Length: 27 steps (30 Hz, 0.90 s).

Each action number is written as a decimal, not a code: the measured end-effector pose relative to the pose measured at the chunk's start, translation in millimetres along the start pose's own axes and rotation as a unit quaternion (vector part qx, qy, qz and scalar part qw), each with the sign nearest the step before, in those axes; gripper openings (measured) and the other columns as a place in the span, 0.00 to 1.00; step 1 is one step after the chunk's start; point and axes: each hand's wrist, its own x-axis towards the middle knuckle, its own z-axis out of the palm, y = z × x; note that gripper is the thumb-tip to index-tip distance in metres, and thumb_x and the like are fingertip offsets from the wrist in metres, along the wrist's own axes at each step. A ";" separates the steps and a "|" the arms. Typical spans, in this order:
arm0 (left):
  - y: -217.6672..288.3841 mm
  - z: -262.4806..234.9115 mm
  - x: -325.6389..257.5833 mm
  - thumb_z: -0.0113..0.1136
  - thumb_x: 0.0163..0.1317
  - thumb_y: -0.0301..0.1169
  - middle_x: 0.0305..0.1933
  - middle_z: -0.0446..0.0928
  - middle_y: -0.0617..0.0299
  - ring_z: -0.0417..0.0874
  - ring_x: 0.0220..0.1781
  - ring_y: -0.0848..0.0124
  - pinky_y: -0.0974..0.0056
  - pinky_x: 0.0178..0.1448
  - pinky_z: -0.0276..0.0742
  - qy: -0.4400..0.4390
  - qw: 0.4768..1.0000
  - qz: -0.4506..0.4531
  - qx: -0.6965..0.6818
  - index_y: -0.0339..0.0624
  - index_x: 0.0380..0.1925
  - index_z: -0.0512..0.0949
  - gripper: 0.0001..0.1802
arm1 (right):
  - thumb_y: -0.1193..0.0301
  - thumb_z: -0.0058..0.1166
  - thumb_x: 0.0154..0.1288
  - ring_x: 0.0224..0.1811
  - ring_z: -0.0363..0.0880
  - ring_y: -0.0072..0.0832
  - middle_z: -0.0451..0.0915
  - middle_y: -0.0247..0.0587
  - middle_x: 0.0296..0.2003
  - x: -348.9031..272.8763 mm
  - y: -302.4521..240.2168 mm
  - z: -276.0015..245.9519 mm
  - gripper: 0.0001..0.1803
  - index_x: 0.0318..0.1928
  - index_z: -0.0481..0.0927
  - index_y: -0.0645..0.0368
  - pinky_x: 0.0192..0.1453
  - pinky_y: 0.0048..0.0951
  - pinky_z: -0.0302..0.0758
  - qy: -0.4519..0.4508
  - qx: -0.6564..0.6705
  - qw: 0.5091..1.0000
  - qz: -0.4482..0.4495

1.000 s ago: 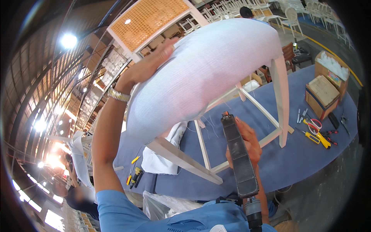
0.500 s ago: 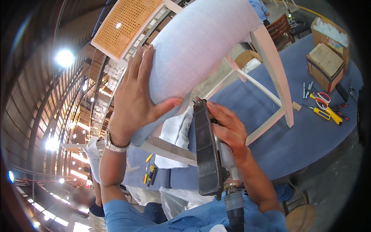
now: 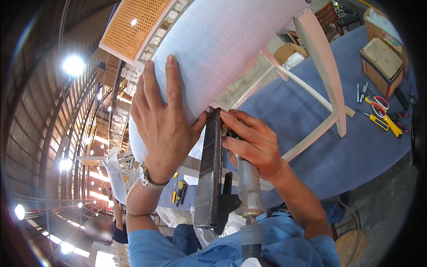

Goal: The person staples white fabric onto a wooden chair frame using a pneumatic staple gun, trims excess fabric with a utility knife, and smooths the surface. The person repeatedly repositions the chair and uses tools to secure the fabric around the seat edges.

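A chair with a pale blue-white woven fabric seat [image 3: 222, 49] and a bare light wood frame [image 3: 322, 62] lies tipped in front of me. My left hand [image 3: 164, 122] rests open on the fabric, fingers spread, its thumb at the seat's lower edge. My right hand [image 3: 255, 144] is wrapped round the handle of an air staple gun [image 3: 208, 171]. The gun's nose is up at the seat edge, close beside my left thumb; whether it touches the fabric cannot be told. An air hose fitting [image 3: 250, 233] hangs from the handle's lower end.
A blue-covered table [image 3: 307, 155] supports the chair. At its right lie red-handled scissors [image 3: 379, 106], yellow-handled tools [image 3: 377, 121] and a cardboard box [image 3: 382, 62]. More yellow-and-black tools [image 3: 180, 192] lie near my left forearm. A cane panel [image 3: 135, 26] stands beyond, and another person [image 3: 118, 222] is at lower left.
My left hand has slid right and its fingers have spread wider. The staple gun has turned and its nose has shifted left along the seat edge. The chair has shifted slightly in view.
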 end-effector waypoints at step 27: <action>-3.0 17.6 -24.2 0.67 0.62 0.37 0.82 0.52 0.34 0.53 0.83 0.36 0.33 0.79 0.53 0.028 0.987 0.113 0.108 0.71 0.78 0.63 0.43 | 0.71 0.66 0.49 0.58 0.83 0.46 0.81 0.45 0.63 -13.4 -4.5 15.6 0.16 0.42 0.84 0.51 0.55 0.39 0.81 0.006 -0.010 1.000 0.007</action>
